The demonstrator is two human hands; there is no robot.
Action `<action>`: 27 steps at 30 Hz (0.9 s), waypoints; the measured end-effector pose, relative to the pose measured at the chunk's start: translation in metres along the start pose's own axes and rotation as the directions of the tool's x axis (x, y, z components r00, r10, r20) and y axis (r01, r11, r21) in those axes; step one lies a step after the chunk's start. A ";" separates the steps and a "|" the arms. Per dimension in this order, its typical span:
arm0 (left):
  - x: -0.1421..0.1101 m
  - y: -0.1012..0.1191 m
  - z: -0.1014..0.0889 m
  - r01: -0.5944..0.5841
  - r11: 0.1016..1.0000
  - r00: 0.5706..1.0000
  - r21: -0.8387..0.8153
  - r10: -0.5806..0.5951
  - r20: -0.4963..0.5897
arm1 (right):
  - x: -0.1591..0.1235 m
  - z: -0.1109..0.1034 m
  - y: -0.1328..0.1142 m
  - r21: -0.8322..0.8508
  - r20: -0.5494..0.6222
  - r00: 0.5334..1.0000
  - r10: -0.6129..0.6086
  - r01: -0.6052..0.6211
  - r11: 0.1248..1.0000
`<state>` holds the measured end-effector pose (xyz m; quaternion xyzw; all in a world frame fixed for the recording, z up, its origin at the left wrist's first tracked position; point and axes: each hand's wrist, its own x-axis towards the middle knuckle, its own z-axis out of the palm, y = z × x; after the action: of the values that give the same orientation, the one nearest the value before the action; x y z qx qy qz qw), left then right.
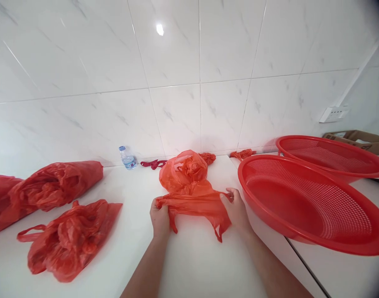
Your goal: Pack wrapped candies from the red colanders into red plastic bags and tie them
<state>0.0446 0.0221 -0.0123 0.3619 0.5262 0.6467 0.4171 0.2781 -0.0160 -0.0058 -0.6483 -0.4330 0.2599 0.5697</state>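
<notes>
An orange-red plastic bag (192, 202) lies on the white table in front of me, its upper part bunched up and its two handles hanging toward me. My left hand (160, 217) is closed on the bag's left edge, pinching a fold. At the opposite edge, my right hand (237, 210) holds the plastic near the right handle, thumb on top. Between the hands the bag is stretched into a flat band. Any contents of the puffed part behind it cannot be made out.
Crumpled red plastic bags (73, 240) and a larger red bundle (53, 186) lie at left. A water bottle (127, 159) stands by the tiled wall. Two red mesh baskets (279, 207) sit at right, near a cardboard box (363, 140). Red scraps (243, 154) lie along the wall.
</notes>
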 end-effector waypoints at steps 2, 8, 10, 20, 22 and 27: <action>-0.003 0.001 0.002 -0.002 1.000 1.000 0.016 0.002 0.003 | -0.012 0.003 -0.008 -0.216 -0.078 0.953 -0.292 0.269 0.939; -0.013 0.004 0.010 -0.008 1.000 0.998 0.018 0.007 0.055 | -0.054 0.026 -0.021 -0.455 0.300 0.851 -0.431 0.525 0.719; -0.014 0.005 0.010 -0.007 1.000 0.997 0.008 0.007 0.072 | -0.054 0.028 -0.018 -0.536 0.345 0.882 -0.321 0.466 0.704; -0.006 -0.001 0.003 0.001 0.995 0.998 0.101 -0.007 0.055 | -0.017 -0.012 -0.017 -0.159 0.624 0.750 0.221 -0.155 0.975; -0.003 -0.002 0.001 -0.016 0.994 0.999 0.111 0.011 0.041 | -0.013 -0.016 -0.017 -0.049 0.646 0.731 0.220 -0.247 0.968; 0.011 -0.006 -0.005 0.046 0.999 0.998 0.015 -0.045 -0.034 | -0.001 -0.018 -0.007 0.238 0.479 0.861 0.169 -0.313 0.919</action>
<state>0.0370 0.0307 -0.0191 0.3419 0.5464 0.6390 0.4198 0.2910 -0.0266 0.0047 -0.5232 -0.4213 0.5368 0.5105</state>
